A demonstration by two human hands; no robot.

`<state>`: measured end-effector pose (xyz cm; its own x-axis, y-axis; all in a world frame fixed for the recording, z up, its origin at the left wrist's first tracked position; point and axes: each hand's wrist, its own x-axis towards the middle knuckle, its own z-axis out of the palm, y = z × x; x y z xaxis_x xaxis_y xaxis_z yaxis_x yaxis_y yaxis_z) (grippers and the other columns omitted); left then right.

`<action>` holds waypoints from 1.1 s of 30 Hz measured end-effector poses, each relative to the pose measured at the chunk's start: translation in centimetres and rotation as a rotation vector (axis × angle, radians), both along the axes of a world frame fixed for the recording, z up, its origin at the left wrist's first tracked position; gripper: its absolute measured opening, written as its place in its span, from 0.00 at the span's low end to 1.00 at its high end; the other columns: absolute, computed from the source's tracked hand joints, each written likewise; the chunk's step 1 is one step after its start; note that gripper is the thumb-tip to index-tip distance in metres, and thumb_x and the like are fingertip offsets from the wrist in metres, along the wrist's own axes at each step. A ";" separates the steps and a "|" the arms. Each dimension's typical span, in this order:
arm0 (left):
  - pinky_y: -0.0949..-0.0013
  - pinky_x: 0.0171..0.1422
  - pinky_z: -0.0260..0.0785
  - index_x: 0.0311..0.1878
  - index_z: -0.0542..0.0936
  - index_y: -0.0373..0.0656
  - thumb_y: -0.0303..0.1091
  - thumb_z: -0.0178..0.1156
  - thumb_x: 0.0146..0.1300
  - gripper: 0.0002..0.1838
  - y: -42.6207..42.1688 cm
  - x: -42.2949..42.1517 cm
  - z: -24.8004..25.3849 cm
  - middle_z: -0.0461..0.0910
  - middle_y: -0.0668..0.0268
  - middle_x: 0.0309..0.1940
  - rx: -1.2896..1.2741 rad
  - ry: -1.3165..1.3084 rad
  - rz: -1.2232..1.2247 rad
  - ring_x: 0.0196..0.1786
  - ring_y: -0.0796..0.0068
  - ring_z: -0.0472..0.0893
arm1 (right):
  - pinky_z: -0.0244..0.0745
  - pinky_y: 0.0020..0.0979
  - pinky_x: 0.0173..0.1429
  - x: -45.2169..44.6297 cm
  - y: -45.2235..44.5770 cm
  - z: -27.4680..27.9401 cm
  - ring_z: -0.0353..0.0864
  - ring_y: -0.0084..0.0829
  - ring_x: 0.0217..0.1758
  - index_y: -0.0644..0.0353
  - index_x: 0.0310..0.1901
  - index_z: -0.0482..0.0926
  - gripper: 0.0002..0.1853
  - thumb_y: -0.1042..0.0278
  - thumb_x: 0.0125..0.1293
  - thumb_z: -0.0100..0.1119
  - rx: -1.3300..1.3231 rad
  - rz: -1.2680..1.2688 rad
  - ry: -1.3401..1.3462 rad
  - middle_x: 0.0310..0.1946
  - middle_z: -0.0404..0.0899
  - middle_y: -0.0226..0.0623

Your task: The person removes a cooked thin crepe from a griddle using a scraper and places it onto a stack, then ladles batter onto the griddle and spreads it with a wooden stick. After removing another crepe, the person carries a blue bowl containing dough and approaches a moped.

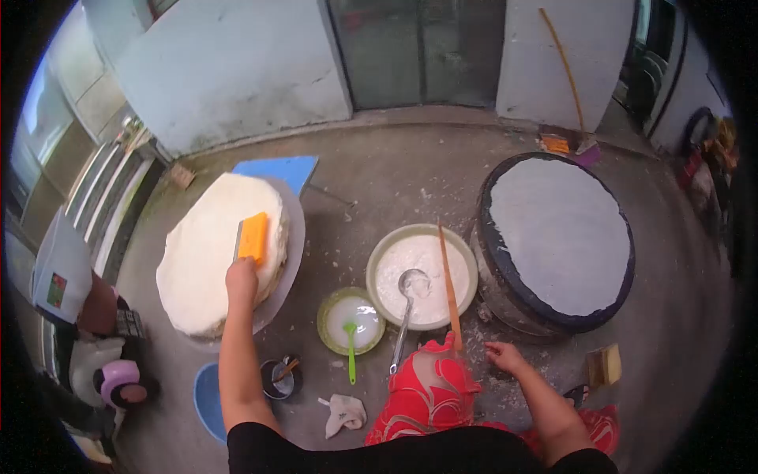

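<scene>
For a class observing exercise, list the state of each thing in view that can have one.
Left hand, closed on scraper
Scraper, held over pale stack
Right hand, loosely open, seemingly empty
Big bowl, uncovered, holding batter
Ladle, dipped in batter
Stick, lying across big bowl
Small bowl, holding whitish liquid
Spoon, resting in small bowl
Griddle, mostly covered by sheet
Door, apparently shut

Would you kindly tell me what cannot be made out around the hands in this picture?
Head view: the grip end of the orange scraper, covered by the left hand.
Head view: the right part of the blue basin, behind the left forearm.
Head view: whatever holds up the pale round stack, hidden beneath it.
Head view: details of the small label at left, too blurred.
</scene>
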<state>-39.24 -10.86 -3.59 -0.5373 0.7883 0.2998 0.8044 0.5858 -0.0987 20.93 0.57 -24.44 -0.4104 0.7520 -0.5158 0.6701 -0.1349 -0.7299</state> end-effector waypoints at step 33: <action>0.56 0.59 0.57 0.55 0.67 0.33 0.29 0.51 0.57 0.21 -1.5 37.6 4.2 0.58 0.45 0.59 0.248 -0.593 -0.676 0.60 0.49 0.61 | 0.72 0.34 0.47 29.1 13.8 18.6 0.78 0.39 0.46 0.59 0.50 0.70 0.26 0.70 0.47 0.63 0.517 -1.155 -0.504 0.42 0.77 0.45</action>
<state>-1.59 -12.39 0.61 -0.1068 0.9396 0.3253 0.8613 -0.0761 0.5023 50.01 14.36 -5.85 0.7262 0.6872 0.0218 0.5693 -0.5832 -0.5795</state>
